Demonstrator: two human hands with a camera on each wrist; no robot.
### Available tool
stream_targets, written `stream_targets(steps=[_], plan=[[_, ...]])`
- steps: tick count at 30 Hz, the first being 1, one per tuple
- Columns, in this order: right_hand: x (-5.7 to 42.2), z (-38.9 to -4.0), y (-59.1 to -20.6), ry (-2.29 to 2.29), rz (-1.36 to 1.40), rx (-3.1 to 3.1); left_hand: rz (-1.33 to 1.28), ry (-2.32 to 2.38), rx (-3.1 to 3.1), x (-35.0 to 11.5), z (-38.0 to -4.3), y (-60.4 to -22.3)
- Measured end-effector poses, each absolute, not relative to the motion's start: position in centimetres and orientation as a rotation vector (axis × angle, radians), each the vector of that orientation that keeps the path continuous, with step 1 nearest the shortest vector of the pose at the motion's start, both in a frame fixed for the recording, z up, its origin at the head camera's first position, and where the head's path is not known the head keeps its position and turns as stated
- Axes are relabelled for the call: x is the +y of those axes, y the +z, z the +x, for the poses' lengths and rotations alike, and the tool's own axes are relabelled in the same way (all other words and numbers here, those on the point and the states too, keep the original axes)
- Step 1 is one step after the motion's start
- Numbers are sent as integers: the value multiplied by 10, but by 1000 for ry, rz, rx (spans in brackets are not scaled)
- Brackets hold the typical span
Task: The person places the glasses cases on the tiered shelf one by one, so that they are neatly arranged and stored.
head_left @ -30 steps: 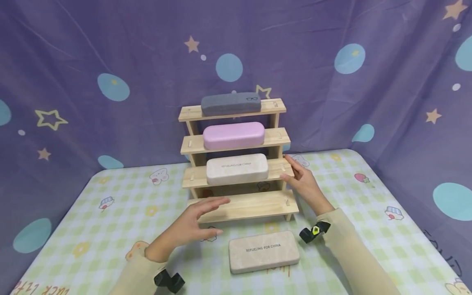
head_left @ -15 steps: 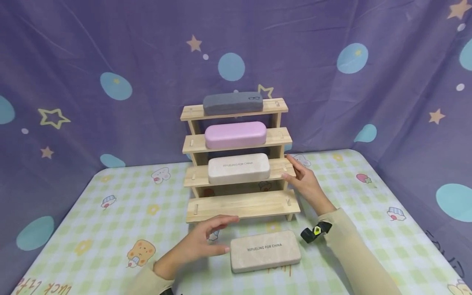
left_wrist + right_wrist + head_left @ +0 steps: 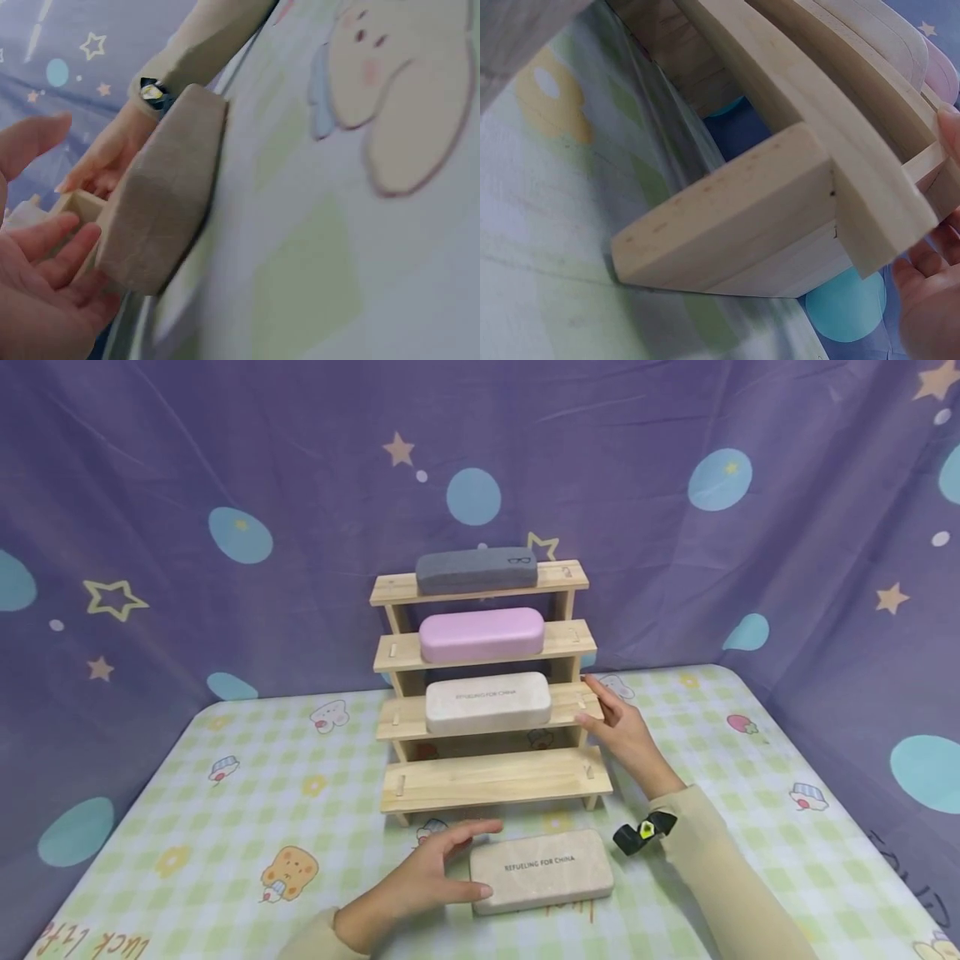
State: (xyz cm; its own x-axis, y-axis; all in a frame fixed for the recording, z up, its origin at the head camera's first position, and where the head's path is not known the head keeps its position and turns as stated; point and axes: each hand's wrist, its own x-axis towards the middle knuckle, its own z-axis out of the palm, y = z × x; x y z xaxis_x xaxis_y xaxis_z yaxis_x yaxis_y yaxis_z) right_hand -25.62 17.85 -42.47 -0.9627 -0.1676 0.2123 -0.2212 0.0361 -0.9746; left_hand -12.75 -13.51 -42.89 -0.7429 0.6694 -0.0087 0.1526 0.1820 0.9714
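A beige glasses case (image 3: 542,878) printed "REFUELING FOR CHINA" lies on the table in front of a four-tier wooden stand (image 3: 495,781). At its left end is my left hand (image 3: 420,881), thumb and fingers spread apart, thumb tip overlapping the case's corner in the head view. The left wrist view has the case (image 3: 165,187) beyond the fingers. My right hand (image 3: 628,742) grips the right end of the stand's second board from the bottom, thumb at its front edge. In the right wrist view, fingers of the right hand (image 3: 930,300) curl by the board's end.
On the stand's upper boards sit a white glasses case (image 3: 487,703), a pink one (image 3: 482,635) and a grey one (image 3: 476,570). A checked cloth (image 3: 247,827) covers the table. Behind hangs a purple curtain (image 3: 315,485).
My left hand has come down and to the right, from in front of the bottom board to the left end of the beige glasses case. The right hand keeps its grip on the stand.
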Motion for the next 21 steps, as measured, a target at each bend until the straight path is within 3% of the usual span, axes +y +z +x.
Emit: stream_targets(steps=[9,21], plan=[[179,-255,-425,2115,424,-2231,556,1677,1992,-125,-120,-443],[179,-254,-424,2120,439,-2220,508,1661,2018,-117,-112,-449]])
